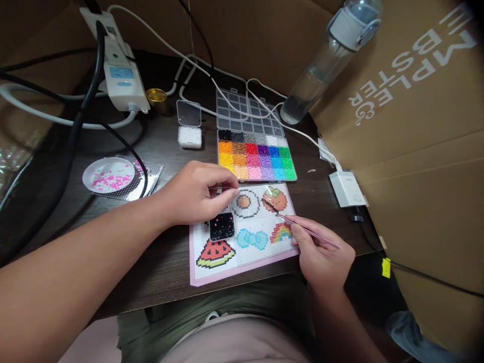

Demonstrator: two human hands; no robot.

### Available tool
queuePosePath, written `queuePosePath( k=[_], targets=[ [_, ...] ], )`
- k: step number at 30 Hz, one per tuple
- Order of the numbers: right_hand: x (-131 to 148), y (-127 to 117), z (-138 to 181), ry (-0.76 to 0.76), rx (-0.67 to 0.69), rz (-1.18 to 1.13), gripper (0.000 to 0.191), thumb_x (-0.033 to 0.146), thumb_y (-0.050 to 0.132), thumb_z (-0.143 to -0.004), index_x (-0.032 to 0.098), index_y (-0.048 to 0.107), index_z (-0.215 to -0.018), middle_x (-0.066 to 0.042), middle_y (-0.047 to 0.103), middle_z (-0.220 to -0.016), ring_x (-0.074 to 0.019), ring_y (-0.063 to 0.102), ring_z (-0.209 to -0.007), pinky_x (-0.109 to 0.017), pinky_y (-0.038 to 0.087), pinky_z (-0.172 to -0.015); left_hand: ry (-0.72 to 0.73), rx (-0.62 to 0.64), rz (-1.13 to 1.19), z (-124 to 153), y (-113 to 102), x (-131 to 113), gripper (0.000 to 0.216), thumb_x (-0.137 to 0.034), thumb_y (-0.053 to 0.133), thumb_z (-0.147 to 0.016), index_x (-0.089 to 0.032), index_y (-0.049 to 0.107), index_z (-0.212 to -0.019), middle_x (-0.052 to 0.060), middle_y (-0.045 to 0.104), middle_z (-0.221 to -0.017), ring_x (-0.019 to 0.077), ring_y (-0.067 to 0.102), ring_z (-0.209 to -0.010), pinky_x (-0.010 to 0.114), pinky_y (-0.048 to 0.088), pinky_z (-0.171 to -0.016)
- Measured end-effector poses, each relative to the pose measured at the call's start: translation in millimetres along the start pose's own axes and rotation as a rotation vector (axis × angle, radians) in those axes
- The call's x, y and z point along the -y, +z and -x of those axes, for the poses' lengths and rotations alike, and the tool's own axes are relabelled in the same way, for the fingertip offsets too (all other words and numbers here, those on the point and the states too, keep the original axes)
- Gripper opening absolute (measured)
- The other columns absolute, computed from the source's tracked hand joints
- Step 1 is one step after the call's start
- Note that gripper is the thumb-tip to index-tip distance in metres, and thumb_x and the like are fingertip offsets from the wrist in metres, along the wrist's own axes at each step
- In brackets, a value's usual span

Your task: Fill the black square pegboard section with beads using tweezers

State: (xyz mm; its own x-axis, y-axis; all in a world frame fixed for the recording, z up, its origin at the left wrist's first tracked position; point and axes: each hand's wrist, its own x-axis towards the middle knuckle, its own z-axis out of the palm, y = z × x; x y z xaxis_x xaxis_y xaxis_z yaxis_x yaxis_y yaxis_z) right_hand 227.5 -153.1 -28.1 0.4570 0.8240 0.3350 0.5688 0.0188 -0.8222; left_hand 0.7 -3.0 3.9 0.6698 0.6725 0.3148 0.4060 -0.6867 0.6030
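Observation:
My right hand [325,247] grips pink tweezers [313,233]. Their tips are at a short diagonal row of black beads [269,205] on a clear pegboard [260,256], by the printed orange fruit. Under the pegboard lies a pattern sheet [223,275] with a watermelon slice, a bow, a rainbow and an egg. My left hand [206,194] reaches over the sheet's upper left, thumb and forefinger pinched; what they hold, if anything, is hidden. Just below it stands a small open box of black beads [222,227] with a few pink ones mixed in.
Behind the sheet lies an open bead case [257,156] with many colours. A small box of white beads [189,137], a dish of pink beads [109,174] and a power strip [123,75] are leftward. A bottle [317,75] and a white charger [346,189] stand right; cables cross the table.

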Motion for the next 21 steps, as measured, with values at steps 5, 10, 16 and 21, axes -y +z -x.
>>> queuePosePath(
  k=[5, 10, 16, 21],
  targets=[
    [0.4, -1.0, 0.9, -0.005, -0.012, -0.004, 0.015, 0.027, 0.073, -0.085, 0.02, 0.08, -0.096, -0.006, 0.079, -0.084, -0.0159, 0.072, -0.062, -0.025, 0.058, -0.05, -0.004, 0.003, 0.0, -0.1, 0.0, -0.9, 0.02, -0.028, 0.057, -0.087, -0.018, 0.071, -0.078, -0.002, 0.066, -0.064, 0.0076, 0.054, -0.055, 0.02, 0.04, -0.058],
    [-1.0, -2.0, 1.4, -0.016, -0.012, 0.012, 0.015, 0.028, 0.073, -0.085, 0.02, 0.08, -0.095, -0.006, 0.079, -0.084, -0.0178, 0.073, -0.063, -0.027, 0.059, -0.051, -0.006, -0.004, 0.006, -0.1, 0.6, -0.4, 0.02, -0.029, 0.057, -0.086, -0.018, 0.072, -0.078, -0.001, 0.067, -0.064, 0.0078, 0.052, -0.054, 0.02, 0.04, -0.057],
    [-4.1, -1.6, 2.5, -0.028, -0.012, -0.012, 0.013, 0.026, 0.074, -0.084, 0.022, 0.08, -0.095, -0.006, 0.08, -0.089, -0.0162, 0.072, -0.061, -0.026, 0.058, -0.05, 0.033, -0.031, 0.009, -0.2, 0.9, 1.1, 0.018, -0.028, 0.059, -0.085, -0.018, 0.071, -0.076, -0.002, 0.067, -0.063, 0.0075, 0.054, -0.053, 0.02, 0.04, -0.055],
    [-2.3, -1.2, 2.7, -0.025, -0.007, -0.024, 0.011, 0.025, 0.074, -0.084, 0.022, 0.081, -0.092, -0.006, 0.08, -0.091, -0.0183, 0.075, -0.07, -0.026, 0.06, -0.055, 0.067, -0.042, 0.009, 0.3, 0.1, 0.6, 0.016, -0.023, 0.06, -0.085, -0.016, 0.071, -0.076, -0.002, 0.067, -0.063, 0.0064, 0.053, -0.052, 0.019, 0.039, -0.054]
  ],
)
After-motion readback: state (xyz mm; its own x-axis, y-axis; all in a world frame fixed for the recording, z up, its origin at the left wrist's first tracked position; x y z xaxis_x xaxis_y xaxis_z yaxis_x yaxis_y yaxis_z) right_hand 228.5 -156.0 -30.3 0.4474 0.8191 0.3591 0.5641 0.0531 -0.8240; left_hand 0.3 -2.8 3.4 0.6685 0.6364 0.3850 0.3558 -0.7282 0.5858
